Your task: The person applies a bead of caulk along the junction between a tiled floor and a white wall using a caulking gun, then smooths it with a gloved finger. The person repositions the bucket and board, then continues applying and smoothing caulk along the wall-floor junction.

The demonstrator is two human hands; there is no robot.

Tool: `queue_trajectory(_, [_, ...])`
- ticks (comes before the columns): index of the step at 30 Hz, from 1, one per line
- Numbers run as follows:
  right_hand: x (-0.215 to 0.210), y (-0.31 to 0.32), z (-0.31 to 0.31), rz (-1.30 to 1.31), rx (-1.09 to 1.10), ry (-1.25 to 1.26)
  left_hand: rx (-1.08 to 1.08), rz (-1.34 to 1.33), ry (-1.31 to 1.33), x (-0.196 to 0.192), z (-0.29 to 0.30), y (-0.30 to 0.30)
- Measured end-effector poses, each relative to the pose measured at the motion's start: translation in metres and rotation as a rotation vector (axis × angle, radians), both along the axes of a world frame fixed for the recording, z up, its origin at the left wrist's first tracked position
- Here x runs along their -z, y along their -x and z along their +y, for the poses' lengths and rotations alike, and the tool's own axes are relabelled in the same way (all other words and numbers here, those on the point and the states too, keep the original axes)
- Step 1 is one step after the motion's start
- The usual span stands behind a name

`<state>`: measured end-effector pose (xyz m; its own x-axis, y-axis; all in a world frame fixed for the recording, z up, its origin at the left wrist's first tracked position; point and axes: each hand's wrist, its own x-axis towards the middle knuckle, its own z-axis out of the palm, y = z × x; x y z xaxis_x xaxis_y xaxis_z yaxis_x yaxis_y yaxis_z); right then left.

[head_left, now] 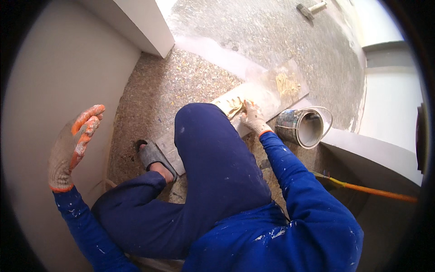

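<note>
My left hand (72,147), in a white knit glove with orange coated fingers, is raised beside the wall on the left. Its fingers stretch out, apart from the thumb, and hold nothing. Reaching forward past my knee, my right hand (254,118) wears a similar glove smeared with white. Its fingers curl down at the edge of a cream, folded-looking mass (230,105) that lies on a long pale board (263,96). What those fingers grip, if anything, is hidden. A ridged yellowish patch (287,85) covers the board's far end.
A metal paint can (288,126) with a wire handle tilts beside the board, near my right wrist. A hammer (309,10) lies on the speckled floor (154,90) at the far right. An orange stick (376,191) extends along the right. The wall (59,77) stands close on the left.
</note>
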<state>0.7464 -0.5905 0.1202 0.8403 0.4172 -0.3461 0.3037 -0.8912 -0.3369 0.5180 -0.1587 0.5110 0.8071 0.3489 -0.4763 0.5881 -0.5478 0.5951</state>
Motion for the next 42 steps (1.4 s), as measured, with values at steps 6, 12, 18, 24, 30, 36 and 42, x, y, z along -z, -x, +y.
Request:
queue_trajectory(6, [-0.008, -0.008, 0.021, -0.057, -0.109, 0.226, 0.021, 0.113, -0.008, 0.014, 0.008, 0.003])
queue_trajectory(12, [-0.011, -0.005, -0.006, 0.024, 0.005, 0.045, 0.022, 0.129, -0.049, 0.018, 0.003, -0.004])
queue_trajectory(18, [0.005, -0.011, -0.013, -0.101, -0.047, -0.002, 0.096, -0.119, -0.032, 0.063, -0.045, -0.070])
queue_trajectory(24, [-0.061, -0.033, -0.046, 0.780, 0.572, -0.894, 0.229, -0.248, 0.335, 0.178, -0.179, -0.199])
queue_trajectory(30, [-0.161, -0.021, -0.059, 0.696, 0.393, -0.831, -0.308, -0.095, 1.309, 0.281, -0.303, -0.231])
queue_trajectory(36, [-0.135, -0.018, -0.039, -0.218, 0.193, -0.409, 0.166, -0.197, 0.839, 0.316, -0.292, -0.230])
queue_trajectory(42, [-0.094, -0.028, -0.037, 0.121, 0.201, -0.831, 0.600, -0.556, 0.107, 0.316, -0.304, -0.240])
